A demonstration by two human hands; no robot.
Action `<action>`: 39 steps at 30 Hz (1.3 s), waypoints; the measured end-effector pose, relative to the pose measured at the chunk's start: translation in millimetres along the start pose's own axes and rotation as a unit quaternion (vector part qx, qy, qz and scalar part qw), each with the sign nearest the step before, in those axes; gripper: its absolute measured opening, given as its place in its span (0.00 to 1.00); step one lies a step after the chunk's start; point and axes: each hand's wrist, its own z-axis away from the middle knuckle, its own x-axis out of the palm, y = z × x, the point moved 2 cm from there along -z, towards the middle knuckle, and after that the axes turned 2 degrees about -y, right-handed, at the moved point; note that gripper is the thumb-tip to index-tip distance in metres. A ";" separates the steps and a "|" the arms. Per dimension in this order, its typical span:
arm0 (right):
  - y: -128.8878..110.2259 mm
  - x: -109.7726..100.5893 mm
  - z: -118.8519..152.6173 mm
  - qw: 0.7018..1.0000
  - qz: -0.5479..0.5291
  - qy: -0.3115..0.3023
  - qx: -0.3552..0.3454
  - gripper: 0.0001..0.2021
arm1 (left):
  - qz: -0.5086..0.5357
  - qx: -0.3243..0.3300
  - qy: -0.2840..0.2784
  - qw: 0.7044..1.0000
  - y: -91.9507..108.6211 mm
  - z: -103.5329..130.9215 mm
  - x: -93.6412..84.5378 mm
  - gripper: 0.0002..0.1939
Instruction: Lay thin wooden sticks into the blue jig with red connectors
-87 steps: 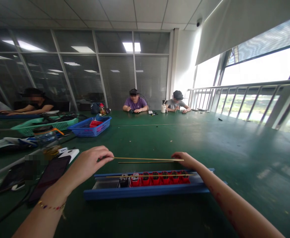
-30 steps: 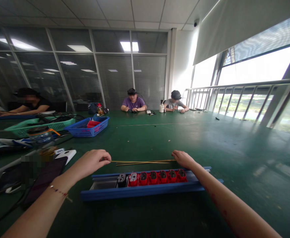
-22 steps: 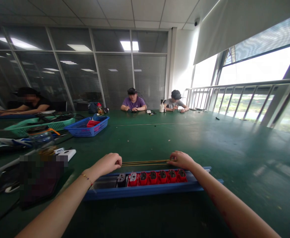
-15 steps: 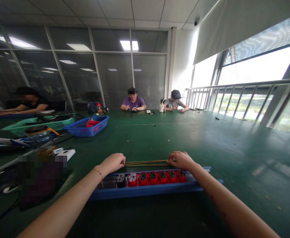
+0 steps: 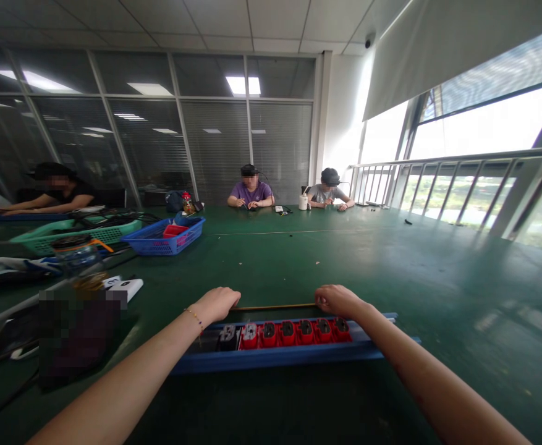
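A thin yellow strand [image 5: 277,306] runs straight between my two hands, just beyond a long blue channel-shaped tray [image 5: 280,364]. My left hand [image 5: 219,301] is closed on the strand's left end, and my right hand [image 5: 338,300] is closed on its right end. Whether it is a cord, wire or band, I cannot tell. Inside the tray stands a row of several red socket-like blocks [image 5: 288,334] with dark tops. At the row's left end sits a black block [image 5: 227,337]. My fingertips are partly hidden behind my hands.
To the left lie a dark pouch [image 5: 83,340], a white device [image 5: 129,288] and a lidded jar [image 5: 78,259]. Beyond them are a blue basket [image 5: 162,244] and a green basket [image 5: 39,241] with cables. Several people sit at the far side of the green table [image 5: 271,266].
The separate yellow strands between my hands have come together into nearly one line. My left hand has shifted slightly right, and my right fingers have curled in more.
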 end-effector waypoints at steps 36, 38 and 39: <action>-23.8 -31.1 76.9 0.883 -0.459 0.090 0.040 0.17 | 0.291 -0.066 0.166 0.940 36.4 85.9 -27.9 0.17; -22.3 -28.3 74.9 0.892 -0.437 0.101 0.059 0.18 | 0.287 -0.068 0.159 0.942 38.5 86.7 -28.0 0.17; -21.6 -26.7 74.0 0.899 -0.419 0.105 0.066 0.18 | 0.286 -0.069 0.153 0.943 39.0 87.1 -27.9 0.17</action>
